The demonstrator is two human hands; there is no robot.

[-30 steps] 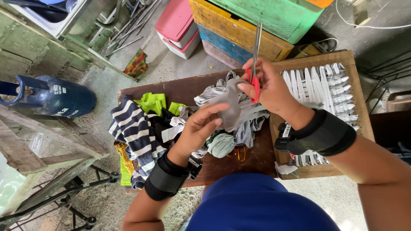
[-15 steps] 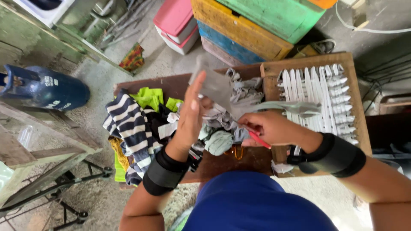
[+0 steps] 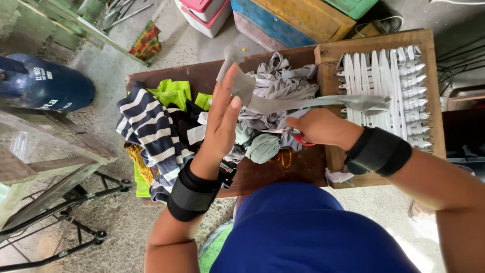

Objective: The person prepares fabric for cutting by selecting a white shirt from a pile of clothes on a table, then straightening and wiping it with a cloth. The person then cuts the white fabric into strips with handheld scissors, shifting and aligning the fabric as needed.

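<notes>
Left of left grip (image 3: 222, 119): striped cloth (image 3: 146, 126) heaped, blocked.
Ahead: grey rag pile (image 3: 283, 83).
Right of right grip (image 3: 318, 126): pegged wooden frame (image 3: 384, 76).
Near table (image 3: 262, 174) edge: bare.

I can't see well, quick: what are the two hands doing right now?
Left hand: raised, fingers mostly straight, holding up the grey fabric strip.
Right hand: closed around the red-handled scissors.
</notes>
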